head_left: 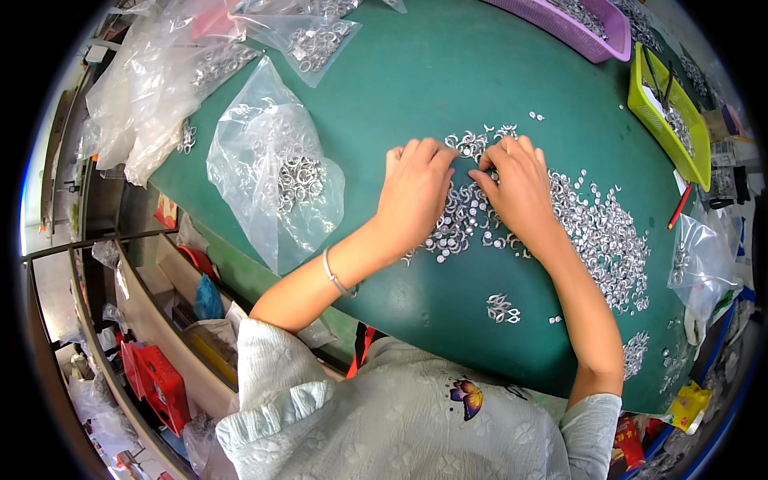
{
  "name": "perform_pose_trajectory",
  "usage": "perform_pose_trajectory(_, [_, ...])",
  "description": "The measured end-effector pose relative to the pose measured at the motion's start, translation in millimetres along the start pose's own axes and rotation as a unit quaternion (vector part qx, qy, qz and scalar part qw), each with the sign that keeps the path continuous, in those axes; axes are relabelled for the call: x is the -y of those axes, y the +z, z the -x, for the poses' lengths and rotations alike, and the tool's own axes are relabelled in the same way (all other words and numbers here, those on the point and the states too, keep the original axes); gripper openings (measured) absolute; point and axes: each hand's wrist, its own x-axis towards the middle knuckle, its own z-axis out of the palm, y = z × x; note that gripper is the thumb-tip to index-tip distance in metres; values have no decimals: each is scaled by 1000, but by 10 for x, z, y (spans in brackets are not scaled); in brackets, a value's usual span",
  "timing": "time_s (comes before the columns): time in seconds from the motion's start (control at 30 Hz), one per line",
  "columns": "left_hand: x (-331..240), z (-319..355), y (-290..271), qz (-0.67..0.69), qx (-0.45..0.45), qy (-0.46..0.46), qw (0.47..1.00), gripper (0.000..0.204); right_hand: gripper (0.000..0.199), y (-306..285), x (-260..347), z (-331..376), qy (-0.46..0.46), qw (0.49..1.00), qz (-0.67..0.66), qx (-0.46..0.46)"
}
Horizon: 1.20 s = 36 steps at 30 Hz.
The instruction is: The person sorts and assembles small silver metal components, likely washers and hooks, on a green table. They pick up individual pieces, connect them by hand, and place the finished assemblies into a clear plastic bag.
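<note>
Two hands down on a heap of small silver metal rings, fingertips almost meeting at its far edge: left hand flat and palm-down, right hand arched, fingers curled onto the pieces. Grip on either side hidden under the fingers, so cannot tell whether anything pinched. Heap spread across green worktop, mostly to the right. Small cluster of rings nearer the body. Clear plastic bag of rings lying left. Yellow tray and purple basket at far right.
</note>
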Motion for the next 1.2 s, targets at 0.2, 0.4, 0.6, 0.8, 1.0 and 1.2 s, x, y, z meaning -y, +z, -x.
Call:
perform_pose_trajectory(0.2, [91, -233, 213, -49, -17, -7, 999, 25, 14, -83, 61, -75, 12, 996, -42, 78])
perform_pose_trajectory(0.4, [140, -268, 247, -17, -38, -4, 999, 20, 11, -357, 190, 381, -43, 991, -118, 51])
perform_pose_trajectory(0.6, [15, -279, 78, 166, -62, -56, 983, 15, 20, -448, 210, 999, -184, 978, -34, 91])
perform_pose_trajectory(0.8, [-25, -219, -59, 228, -56, -109, 966, 13, 23, -508, 164, 1128, -179, 976, -77, 93])
perform_pose_trajectory(1.0, [-52, -144, -5, 187, -55, -37, 980, 16, 16, -500, 263, 971, -64, 982, -175, 32])
perform_pose_trajectory(1.2, [-143, -148, -47, 206, -23, -87, 974, 17, 21, -154, 345, 631, -61, 985, -158, -23])
